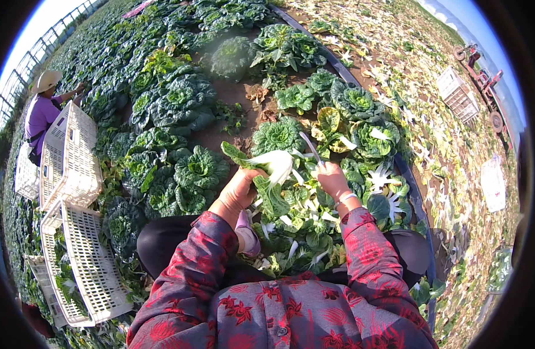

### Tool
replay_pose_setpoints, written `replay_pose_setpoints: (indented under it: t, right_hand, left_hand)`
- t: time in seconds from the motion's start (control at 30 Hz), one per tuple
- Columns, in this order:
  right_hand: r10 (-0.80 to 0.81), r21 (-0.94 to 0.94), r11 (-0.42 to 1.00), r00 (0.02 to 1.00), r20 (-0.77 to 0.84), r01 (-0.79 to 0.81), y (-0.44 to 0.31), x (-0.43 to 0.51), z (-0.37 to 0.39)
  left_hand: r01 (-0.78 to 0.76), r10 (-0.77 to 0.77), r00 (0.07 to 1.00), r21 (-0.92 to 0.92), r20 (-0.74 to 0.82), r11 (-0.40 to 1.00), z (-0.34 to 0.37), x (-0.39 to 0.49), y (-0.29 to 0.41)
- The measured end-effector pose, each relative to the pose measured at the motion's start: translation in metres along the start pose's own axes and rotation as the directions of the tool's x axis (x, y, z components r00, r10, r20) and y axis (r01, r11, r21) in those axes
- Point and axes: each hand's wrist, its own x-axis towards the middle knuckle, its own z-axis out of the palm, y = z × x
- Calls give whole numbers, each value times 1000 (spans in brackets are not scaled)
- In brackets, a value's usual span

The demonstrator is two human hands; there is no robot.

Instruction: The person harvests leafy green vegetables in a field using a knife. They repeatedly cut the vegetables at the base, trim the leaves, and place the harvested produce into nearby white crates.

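Observation:
My left hand (237, 191) grips a cut leafy green (274, 165), its thick white stalks turned up and to the right. Some of its crinkled leaves hang below my fingers. A small knife (311, 149) with a narrow, slightly curved blade is in my right hand (333, 181), its tip pointing up and to the left. The blade is apart from the white stalks. Beneath both hands lie trimmed leaves and white stalk pieces (304, 218), heaped between my knees. Just beyond stands a rooted dark green head (277, 136) with crinkled leaves.
White plastic crates (95, 261) stand at the left, the nearest holding some greens. A person in a hat (43, 111) works behind them. Rows of leafy heads (180, 96) stretch ahead. A dark hose (337, 65) runs along my right; beyond are littered leaves, another crate (458, 94) and a red vehicle (485, 87).

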Motion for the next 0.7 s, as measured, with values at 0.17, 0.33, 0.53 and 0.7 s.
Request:
replay_pose_setpoints:
  t: [0.17,0.33,0.53,0.7]
  right_hand:
    - [-361,383,767,840,-405,514,-101,-24,-21]
    - [-727,-177,678,613,-310,714,-143,-40,-45]
    - [-650,-101,755,722,-237,648,-129,-36,-34]
    - [-592,-84,806,793,-144,586,-120,-29,-16]
  left_hand:
    - [-123,120,983,12,141,992,26,-3,33]
    - [-134,142,988,-131,56,982,16,0,31]
    - [-51,79,990,-228,119,972,23,-4,29]
    - [-148,159,985,-153,60,977,23,-7,27]
